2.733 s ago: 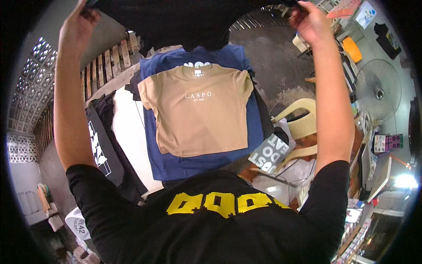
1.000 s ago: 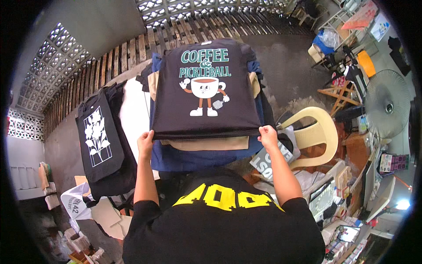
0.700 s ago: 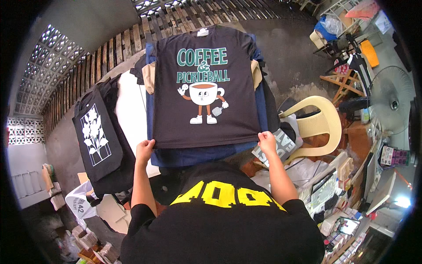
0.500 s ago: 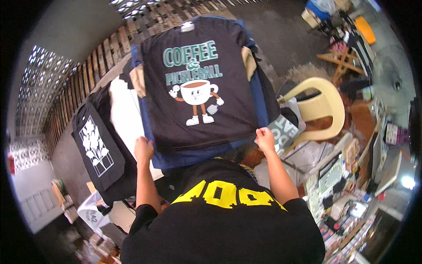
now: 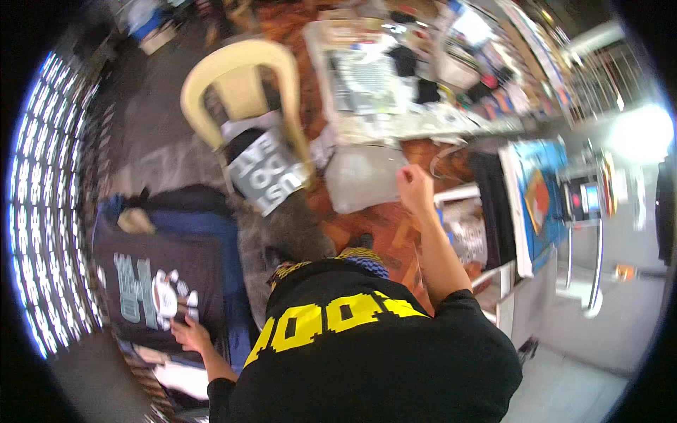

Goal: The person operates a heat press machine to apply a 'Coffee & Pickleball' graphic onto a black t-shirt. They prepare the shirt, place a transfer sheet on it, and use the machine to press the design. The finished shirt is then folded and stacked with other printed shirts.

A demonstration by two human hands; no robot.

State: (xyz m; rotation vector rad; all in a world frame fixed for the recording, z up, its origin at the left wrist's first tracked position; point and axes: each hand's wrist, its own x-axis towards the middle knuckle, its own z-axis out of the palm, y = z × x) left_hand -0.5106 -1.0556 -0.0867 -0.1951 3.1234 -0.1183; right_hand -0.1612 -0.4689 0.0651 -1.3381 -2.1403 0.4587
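Note:
A dark T-shirt [image 5: 211,257] with green lettering and a cartoon cup print lies flat at the left, on top of blue cloth [image 5: 238,303]. My left hand [image 5: 189,334] is at the print's lower edge, fingers spread; whether it touches the fabric is unclear. Out to the right, my right hand [image 5: 415,187] is raised with its fingers curled in, and nothing shows in it. Just left of that hand is a pale grey translucent stool or bin [image 5: 367,180].
A cream plastic chair [image 5: 282,67] holds a grey printed cloth [image 5: 264,173]. Behind stands a cluttered white table [image 5: 395,129]. At right are a blue-covered surface [image 5: 539,158] and a machine with a small screen [image 5: 585,199]. White cloth [image 5: 185,381] lies by the shirt.
The view has swung right, putting the shirt at the left. Both hands have let go of its hem; the left lies by the print, the right is away from it.

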